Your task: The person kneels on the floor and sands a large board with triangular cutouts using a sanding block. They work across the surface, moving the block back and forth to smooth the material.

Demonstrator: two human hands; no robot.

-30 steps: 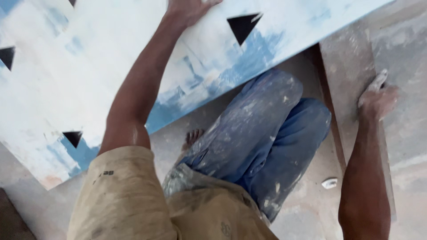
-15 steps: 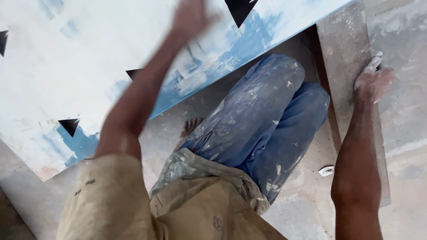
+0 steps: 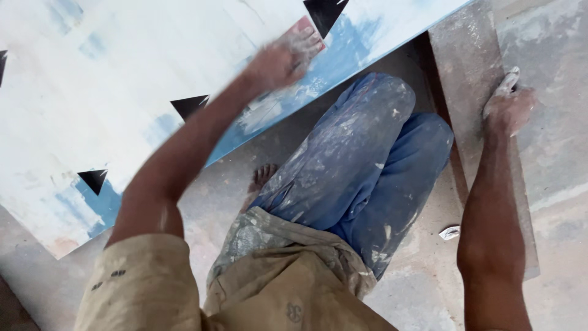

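No packages, labels, signs or screens are showing anywhere in this view.

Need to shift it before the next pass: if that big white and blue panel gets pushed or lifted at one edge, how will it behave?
The panel looks flat, thin and broad, so it would probably slide as one stiff sheet, perhaps flexing if lifted by one edge. Its surface looks dusty under the left hand, so grip may be slippery. It likely needs both hands; the right hand rests on the floor strip.
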